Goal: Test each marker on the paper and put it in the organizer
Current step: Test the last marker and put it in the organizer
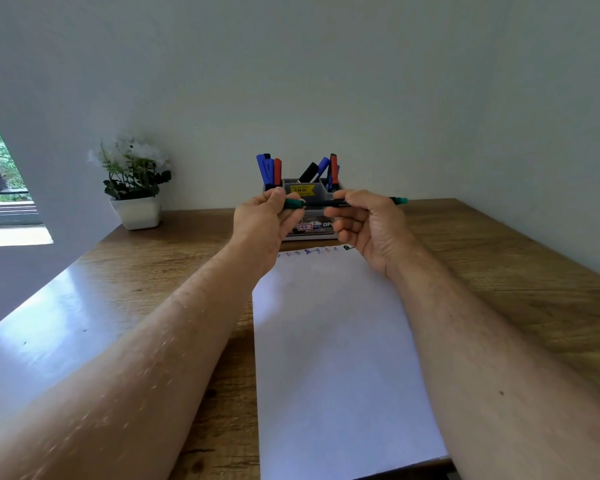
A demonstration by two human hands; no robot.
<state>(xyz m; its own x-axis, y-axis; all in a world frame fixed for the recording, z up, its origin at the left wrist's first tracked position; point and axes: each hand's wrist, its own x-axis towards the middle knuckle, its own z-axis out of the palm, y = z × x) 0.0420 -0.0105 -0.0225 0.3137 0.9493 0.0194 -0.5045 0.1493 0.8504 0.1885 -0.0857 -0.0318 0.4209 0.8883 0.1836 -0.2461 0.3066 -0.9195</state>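
Your left hand (pixel 262 216) and right hand (pixel 368 223) are raised side by side above the far end of the paper (pixel 336 358), directly in front of the organizer (pixel 317 197). Between them you hold a green-capped marker (pixel 326 203) horizontally, clear of the counter (pixel 499 271).

Left hand: fingers and thumb are curled, pinching the green cap (pixel 293 203) at the marker's left end. Whether the cap is seated on the barrel or pulled slightly off cannot be determined.

Right hand: fingers are curled around the dark barrel. The green tail end of the marker protrudes past the right side of this hand.

The paper lies flat on the counter, running from the near edge toward the organizer. A row of small test marks (pixel 314 251) in blue and black runs along its far edge, just below your hands.

The organizer stands on the counter just beyond the paper, against the wall (pixel 326 81). It carries a yellow price sticker (pixel 302 189) on its front. Its left compartment holds blue markers and one red marker (pixel 278 171), all upright. Its right side holds a black marker (pixel 309 172), tilted, together with blue and red markers.

A potted plant (pixel 134 181) with white flowers stands on the counter to the left, well apart from the organizer. A window (pixel 0 174) occupies the far left.
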